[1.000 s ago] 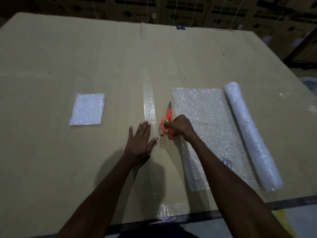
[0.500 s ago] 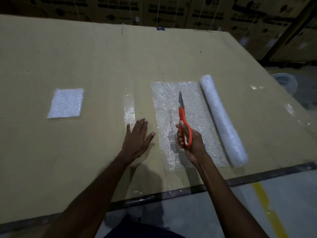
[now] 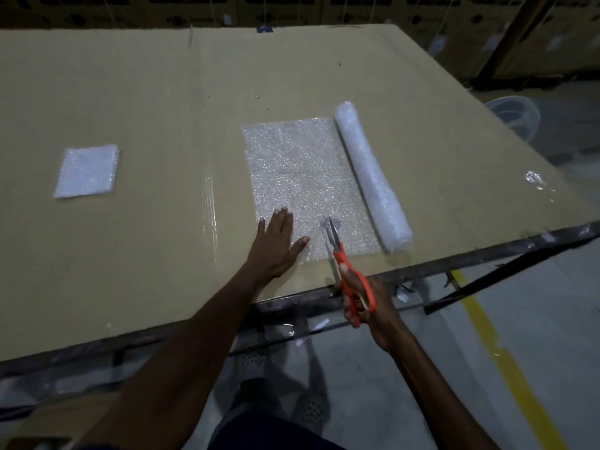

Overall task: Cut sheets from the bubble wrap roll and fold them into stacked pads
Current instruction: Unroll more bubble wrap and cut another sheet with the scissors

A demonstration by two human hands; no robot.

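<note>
You are standing at the near edge of a broad tabletop [image 3: 162, 92] covered in tan cardboard, with a strip of clear tape [image 3: 209, 209] shining across it near the middle. Your left hand [image 3: 276, 245] is lying flat with its grip released, fingers spread and pressing on the near left corner of the unrolled bubble wrap sheet [image 3: 302, 177]. Your right hand [image 3: 367, 303] is hanging just past the tabletop's near edge with its grip clenched around the orange handles of the scissors [image 3: 345, 264], whose blades are pointing away from you over the sheet's near edge; whether the blades are touching the wrap is unclear. The sheet is lying flat toward the near right of the tabletop and is running straight into the bubble wrap roll [image 3: 370, 173], which is resting along its right side, angled from the middle toward the near edge. One folded pad [image 3: 87, 170] is sitting well apart toward the left edge. Beyond the far edge, dark stacked cartons [image 3: 292, 8] are lining the dim room. Below you, a grey floor [image 3: 535, 319] is showing a yellow painted line [image 3: 506, 352], and a pale plastic tub [image 3: 516, 115] is standing off the tabletop's right edge.
</note>
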